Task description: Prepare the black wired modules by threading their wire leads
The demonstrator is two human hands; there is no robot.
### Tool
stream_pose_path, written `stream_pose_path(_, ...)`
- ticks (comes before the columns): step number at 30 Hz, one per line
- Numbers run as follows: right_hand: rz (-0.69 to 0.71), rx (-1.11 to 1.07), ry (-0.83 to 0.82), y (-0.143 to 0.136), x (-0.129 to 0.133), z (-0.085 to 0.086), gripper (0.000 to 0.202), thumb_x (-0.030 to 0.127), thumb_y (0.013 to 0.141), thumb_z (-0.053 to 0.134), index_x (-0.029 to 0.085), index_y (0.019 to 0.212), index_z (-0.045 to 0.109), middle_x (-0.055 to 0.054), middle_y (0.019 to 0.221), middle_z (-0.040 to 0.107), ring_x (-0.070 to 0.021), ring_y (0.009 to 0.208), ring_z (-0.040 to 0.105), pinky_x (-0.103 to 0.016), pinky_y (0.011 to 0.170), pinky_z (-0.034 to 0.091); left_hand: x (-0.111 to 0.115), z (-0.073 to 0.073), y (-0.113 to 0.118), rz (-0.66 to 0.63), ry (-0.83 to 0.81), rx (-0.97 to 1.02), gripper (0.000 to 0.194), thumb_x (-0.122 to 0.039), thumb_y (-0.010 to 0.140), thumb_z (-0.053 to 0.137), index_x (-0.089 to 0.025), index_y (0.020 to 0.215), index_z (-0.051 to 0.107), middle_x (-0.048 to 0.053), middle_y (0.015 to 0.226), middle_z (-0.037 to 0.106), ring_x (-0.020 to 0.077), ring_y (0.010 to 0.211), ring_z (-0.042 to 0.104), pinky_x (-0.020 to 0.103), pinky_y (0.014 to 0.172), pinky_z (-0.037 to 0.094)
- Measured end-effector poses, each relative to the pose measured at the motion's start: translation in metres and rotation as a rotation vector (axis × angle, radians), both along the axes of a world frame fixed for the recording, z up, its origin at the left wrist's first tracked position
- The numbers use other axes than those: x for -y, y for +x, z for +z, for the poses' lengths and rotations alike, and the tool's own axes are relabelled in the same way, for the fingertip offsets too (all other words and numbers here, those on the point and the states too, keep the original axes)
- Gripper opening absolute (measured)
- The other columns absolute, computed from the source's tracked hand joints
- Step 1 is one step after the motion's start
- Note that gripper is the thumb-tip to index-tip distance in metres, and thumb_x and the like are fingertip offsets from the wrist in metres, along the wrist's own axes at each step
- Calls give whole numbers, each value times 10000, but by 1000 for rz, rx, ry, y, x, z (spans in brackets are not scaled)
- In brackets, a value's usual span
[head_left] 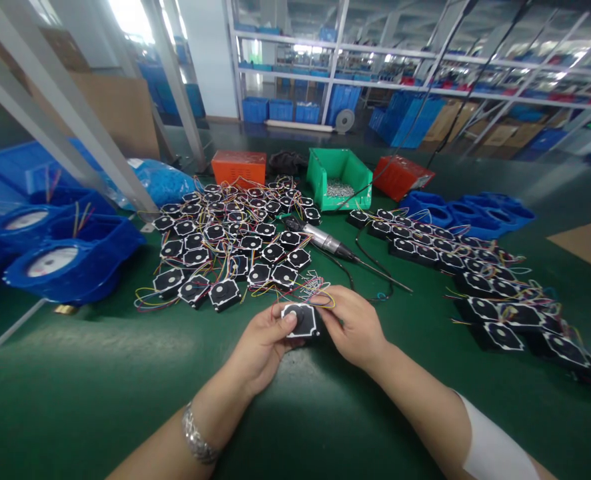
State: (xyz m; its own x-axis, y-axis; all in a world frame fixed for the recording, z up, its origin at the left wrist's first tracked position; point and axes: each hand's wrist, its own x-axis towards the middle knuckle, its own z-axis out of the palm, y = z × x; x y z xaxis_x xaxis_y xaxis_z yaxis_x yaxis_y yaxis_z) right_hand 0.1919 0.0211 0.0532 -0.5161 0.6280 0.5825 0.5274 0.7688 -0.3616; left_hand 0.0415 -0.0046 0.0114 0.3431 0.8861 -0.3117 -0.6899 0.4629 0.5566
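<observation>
A black, square-bodied motor (301, 323) with bare metal-white edges is held level above the green table. My left hand (268, 340) grips it from the left, its thumb on the round boss on top. Close against the motor's right side, my right hand (352, 323) has its fingers pinched together. Thin coloured wires (329, 301) loop at these fingertips; exactly what they pinch is hidden. Just beyond the hands lies a small pile of screws (312, 285). Behind it an electric screwdriver (328, 241) with a long bit rests on the table.
Many similar motors (225, 293) with tangled wires cover the back left; rows of motors (445, 259) lie at right. A green bin (340, 190) of small metal parts stands behind, between orange boxes (239, 168). Blue plastic housings (70, 260) sit left, others (470, 212) back right.
</observation>
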Motion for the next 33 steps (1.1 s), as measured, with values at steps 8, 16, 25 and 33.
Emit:
stream_pose_path(8,-353,208,-305,17,-25,-12,123,34,724,565,146,766,595,-19,788,545,-143,756,515,-249,684,422,-4,3,-5,96,-6,0,201,-236,695,608,-168,871,539,30,804,599,137,671,568,265,622,435)
stream_pose_path(16,-361,738,-301,15,-30,-14,63,118,748,591,170,724,618,-38,757,542,-175,767,505,-258,630,343,-4,4,-4,99,9,-61,187,-235,696,610,-152,845,535,16,752,592,113,638,552,231,592,428)
stream_pose_path(25,-223,795,-386,16,-33,-11,74,88,697,589,158,673,586,-30,708,548,-153,682,506,-225,576,352,-3,4,-2,71,-47,-54,240,-210,706,593,-164,930,521,17,793,565,120,650,553,262,575,486)
stream_pose_path(33,-197,1006,-415,7,-15,-2,155,28,650,477,97,706,604,-94,709,583,-189,666,544,-241,572,383,-4,3,0,89,-37,-45,355,-134,635,631,-141,968,506,38,894,559,127,705,557,262,617,485)
